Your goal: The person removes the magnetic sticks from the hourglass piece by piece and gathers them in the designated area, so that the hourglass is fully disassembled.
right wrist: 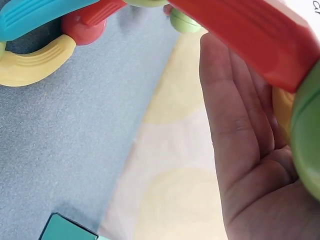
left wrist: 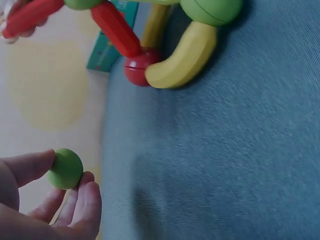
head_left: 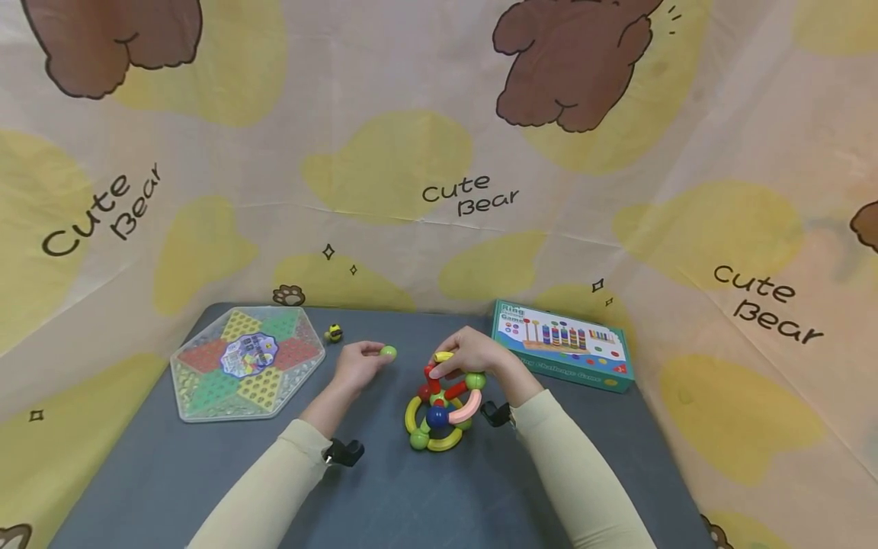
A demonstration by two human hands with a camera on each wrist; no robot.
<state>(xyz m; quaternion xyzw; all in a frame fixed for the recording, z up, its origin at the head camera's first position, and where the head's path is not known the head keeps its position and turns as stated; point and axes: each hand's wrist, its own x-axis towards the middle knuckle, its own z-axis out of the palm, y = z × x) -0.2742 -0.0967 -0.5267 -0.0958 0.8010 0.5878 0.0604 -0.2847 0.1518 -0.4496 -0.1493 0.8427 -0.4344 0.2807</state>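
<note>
My left hand (head_left: 358, 364) pinches a small green ball (left wrist: 66, 169) between thumb and fingertips, held left of a magnetic stick-and-ball structure (head_left: 437, 417). The structure stands on the table, with curved yellow pieces low down, a pink curve, a blue ball and red sticks above. My right hand (head_left: 473, 352) is at its top, fingers curled about the upright red stick (head_left: 432, 379). A yellow piece (head_left: 443, 356) shows among those fingers; whether it joins the stick is hidden. Close by the right palm, a large green ball (right wrist: 309, 132) joins another red stick (right wrist: 255, 42).
A hexagonal game box (head_left: 199, 408) lies on the left of the grey table (head_left: 384, 503). Behind the left hand sits a small yellow-and-black toy (head_left: 334, 333). A green Ring game box (head_left: 564, 345) is at the back right. A printed cloth (head_left: 384, 252) hangs behind.
</note>
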